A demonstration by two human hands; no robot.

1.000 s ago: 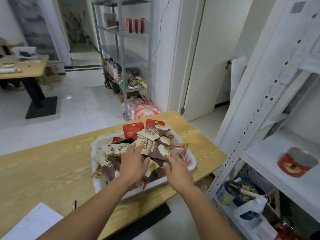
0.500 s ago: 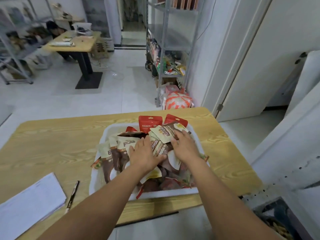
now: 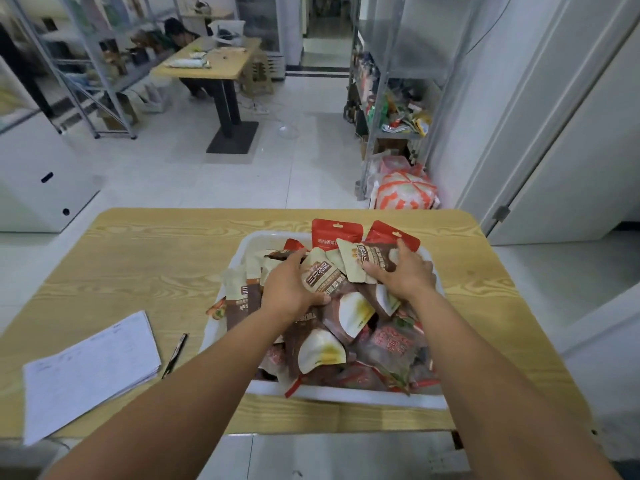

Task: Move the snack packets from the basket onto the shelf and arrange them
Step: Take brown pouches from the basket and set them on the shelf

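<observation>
The snack packets (image 3: 349,310) are heaping over the basket (image 3: 346,396), covering its floor. The left hand (image 3: 291,285) and right hand (image 3: 405,271) are hiding the packets under their palms, and the left forearm is masking the basket's near-left corner. Both forearms are running off the bottom edge. The packets' print is blurring beyond reading; the writing on the paper sheets (image 3: 90,365) is showing too small to make out.

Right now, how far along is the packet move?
Done: nothing that shows; the basket is heaped with snack packets. In hand: the left hand grips a brown packet, the right hand grips a beige-topped packet, both in the pile. Left: carrying every packet to the shelf and arranging them.
</observation>
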